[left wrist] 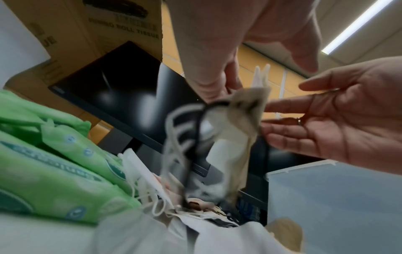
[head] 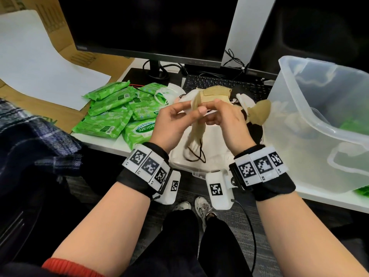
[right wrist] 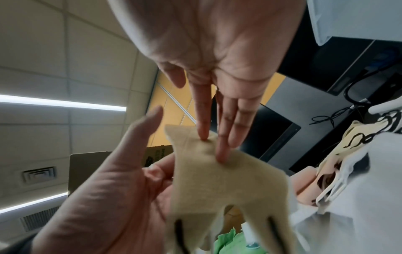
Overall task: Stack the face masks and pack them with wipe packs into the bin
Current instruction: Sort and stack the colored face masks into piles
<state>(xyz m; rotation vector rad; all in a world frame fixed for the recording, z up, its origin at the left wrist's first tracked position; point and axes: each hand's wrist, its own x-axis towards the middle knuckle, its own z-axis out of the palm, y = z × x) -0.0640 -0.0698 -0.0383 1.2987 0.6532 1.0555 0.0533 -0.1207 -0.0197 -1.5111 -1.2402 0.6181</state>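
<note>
Above the desk's front edge I hold a small stack of beige and white face masks (head: 196, 124), their ear loops hanging down. My left hand (head: 185, 108) pinches the stack's top edge between thumb and fingers. My right hand (head: 214, 108) lays straight fingers (right wrist: 224, 137) flat against the beige mask (right wrist: 217, 180), thumb apart. More loose masks (head: 215, 92) lie heaped behind my hands. Several green wipe packs (head: 111, 108) are piled to the left. The clear plastic bin (head: 299, 80) stands on the right, with something green (head: 351, 124) showing through its wall.
Two dark monitors (head: 151, 25) and a black keyboard (head: 225, 84) with cables stand behind the piles. White paper (head: 40, 62) on cardboard lies far left, plaid cloth (head: 30, 134) near left. A pale bag (head: 215, 144) lies under my hands at the desk edge.
</note>
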